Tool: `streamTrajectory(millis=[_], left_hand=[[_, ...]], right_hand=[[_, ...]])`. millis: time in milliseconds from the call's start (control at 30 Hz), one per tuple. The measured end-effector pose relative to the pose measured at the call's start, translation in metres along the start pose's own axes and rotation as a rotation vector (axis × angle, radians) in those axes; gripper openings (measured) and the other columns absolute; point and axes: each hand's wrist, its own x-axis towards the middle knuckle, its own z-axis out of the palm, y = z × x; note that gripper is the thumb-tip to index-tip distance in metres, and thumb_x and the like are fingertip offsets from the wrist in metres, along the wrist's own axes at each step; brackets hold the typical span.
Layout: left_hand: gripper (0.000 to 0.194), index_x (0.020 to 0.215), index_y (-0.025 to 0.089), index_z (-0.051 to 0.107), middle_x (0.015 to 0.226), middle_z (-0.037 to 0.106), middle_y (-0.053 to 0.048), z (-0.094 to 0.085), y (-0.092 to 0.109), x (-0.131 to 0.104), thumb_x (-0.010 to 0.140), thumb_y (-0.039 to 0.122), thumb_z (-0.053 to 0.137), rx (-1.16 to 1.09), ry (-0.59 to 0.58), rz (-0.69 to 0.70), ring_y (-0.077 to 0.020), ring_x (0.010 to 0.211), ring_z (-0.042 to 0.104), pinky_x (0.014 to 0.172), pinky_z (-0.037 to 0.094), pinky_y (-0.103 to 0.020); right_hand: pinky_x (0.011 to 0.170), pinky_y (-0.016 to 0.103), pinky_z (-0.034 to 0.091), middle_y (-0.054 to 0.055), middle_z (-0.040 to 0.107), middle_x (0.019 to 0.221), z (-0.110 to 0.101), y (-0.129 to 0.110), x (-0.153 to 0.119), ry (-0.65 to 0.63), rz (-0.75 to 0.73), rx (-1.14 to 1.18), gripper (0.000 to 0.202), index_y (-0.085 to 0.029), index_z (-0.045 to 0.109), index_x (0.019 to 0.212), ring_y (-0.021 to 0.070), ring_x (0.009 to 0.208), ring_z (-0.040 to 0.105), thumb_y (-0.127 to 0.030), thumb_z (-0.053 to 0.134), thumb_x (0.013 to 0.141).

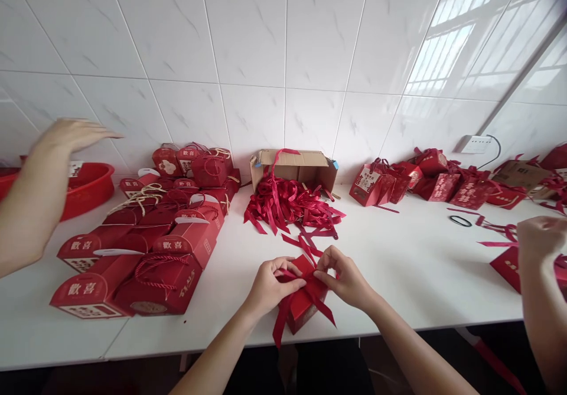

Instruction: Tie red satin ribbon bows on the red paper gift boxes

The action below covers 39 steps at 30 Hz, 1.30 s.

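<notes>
A small red gift box [297,313] stands near the table's front edge, directly before me. Around its top runs a red ribbon [280,323] whose tails hang over the sides. My left hand [273,281] pinches the ribbon on the left of the box top. On the right, my right hand [340,277] grips another part of the same ribbon between thumb and fingers. Whether a knot or bow lies between the fingertips is partly hidden. Just behind the box lies a pile of loose red ribbons [287,206], spilling from a cardboard box [292,157].
Rows of red boxes with rope handles [157,283] fill the left of the white table [398,265]. Ribboned red boxes [372,185] stand back right, near a power strip [476,144]. Other people's arms reach in left [39,194] and right [538,283]. A red basin [95,188] sits far left.
</notes>
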Motion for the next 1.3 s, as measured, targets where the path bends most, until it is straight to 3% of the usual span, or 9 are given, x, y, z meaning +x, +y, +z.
streamTrajectory(millis=[67, 167, 300, 467, 600, 733, 967, 1100, 1300], left_hand=[[0.020, 0.080, 0.020, 0.066, 0.100, 0.070, -0.010, 0.000, 0.001, 0.000, 0.064, 0.027, 0.076, 0.000, -0.017, 0.002, -0.0281, 0.122, 0.050, 0.096, 0.042, -0.037], [0.022, 0.083, 0.022, 0.064, 0.099, 0.070, -0.007, -0.002, 0.005, -0.001, 0.065, 0.026, 0.076, 0.007, -0.046, 0.022, -0.0267, 0.124, 0.047, 0.102, 0.036, -0.039], [0.020, 0.082, 0.022, 0.063, 0.100, 0.070, -0.007, -0.006, 0.010, -0.004, 0.068, 0.032, 0.073, 0.025, -0.055, 0.044, -0.0275, 0.123, 0.049, 0.102, 0.036, -0.040], [0.016, 0.080, 0.019, 0.066, 0.108, 0.067, -0.009, -0.005, 0.013, -0.003, 0.075, 0.035, 0.065, 0.082, -0.036, 0.053, -0.0271, 0.114, 0.055, 0.092, 0.043, -0.036], [0.013, 0.073, 0.019, 0.065, 0.097, 0.070, -0.008, 0.002, 0.011, 0.000, 0.072, 0.032, 0.068, 0.107, 0.012, 0.033, -0.0262, 0.114, 0.056, 0.086, 0.046, -0.032], [0.009, 0.070, 0.020, 0.065, 0.089, 0.070, -0.006, 0.007, 0.007, 0.001, 0.072, 0.028, 0.068, 0.094, 0.019, 0.034, -0.0248, 0.116, 0.055, 0.086, 0.048, -0.030], [0.011, 0.070, 0.019, 0.065, 0.090, 0.071, -0.007, 0.006, 0.004, 0.002, 0.070, 0.030, 0.069, 0.078, 0.011, 0.034, -0.0267, 0.115, 0.055, 0.088, 0.048, -0.032], [0.016, 0.071, 0.018, 0.067, 0.110, 0.067, -0.011, 0.005, 0.001, 0.001, 0.067, 0.032, 0.072, 0.065, 0.037, 0.001, -0.0268, 0.111, 0.058, 0.087, 0.049, -0.033], [0.016, 0.071, 0.019, 0.066, 0.109, 0.068, -0.010, 0.004, 0.002, 0.002, 0.067, 0.032, 0.072, 0.071, 0.035, 0.010, -0.0265, 0.113, 0.057, 0.090, 0.047, -0.034]], right_hand=[[0.065, 0.028, 0.044, 0.001, 0.055, 0.080, 0.000, -0.002, 0.000, -0.009, -0.007, -0.052, 0.012, -0.022, 0.044, 0.086, 0.0147, 0.071, 0.052, -0.025, 0.055, 0.084], [0.063, 0.029, 0.044, 0.002, 0.055, 0.080, -0.002, -0.004, -0.001, -0.031, 0.062, -0.173, 0.018, -0.020, 0.050, 0.094, 0.0150, 0.068, 0.050, -0.036, 0.054, 0.086], [0.062, 0.028, 0.044, 0.002, 0.054, 0.079, -0.004, -0.005, -0.003, -0.067, 0.069, -0.260, 0.021, -0.019, 0.052, 0.076, 0.0145, 0.067, 0.049, -0.038, 0.053, 0.086], [0.068, 0.028, 0.046, 0.004, 0.059, 0.085, -0.001, -0.005, 0.000, -0.016, -0.035, -0.193, 0.015, -0.020, 0.056, 0.076, 0.0152, 0.074, 0.054, -0.029, 0.052, 0.086], [0.067, 0.028, 0.047, 0.003, 0.063, 0.078, 0.003, -0.005, 0.003, 0.020, 0.008, -0.128, 0.015, -0.020, 0.057, 0.075, 0.0150, 0.070, 0.056, -0.028, 0.051, 0.086], [0.060, 0.027, 0.045, 0.002, 0.061, 0.067, 0.006, -0.004, 0.003, 0.072, 0.079, -0.101, 0.021, -0.019, 0.055, 0.068, 0.0144, 0.062, 0.054, -0.029, 0.051, 0.086], [0.057, 0.027, 0.046, 0.003, 0.062, 0.069, 0.011, 0.001, 0.002, 0.195, 0.089, -0.027, 0.020, -0.019, 0.055, 0.069, 0.0168, 0.064, 0.058, -0.033, 0.054, 0.084], [0.054, 0.027, 0.045, 0.004, 0.062, 0.069, 0.016, 0.006, 0.000, 0.246, 0.129, 0.033, 0.023, -0.020, 0.056, 0.069, 0.0177, 0.062, 0.059, -0.037, 0.055, 0.084], [0.065, 0.030, 0.049, 0.006, 0.065, 0.075, 0.014, 0.009, -0.002, 0.226, 0.112, 0.057, 0.030, -0.019, 0.060, 0.075, 0.0192, 0.072, 0.061, -0.044, 0.050, 0.087]])
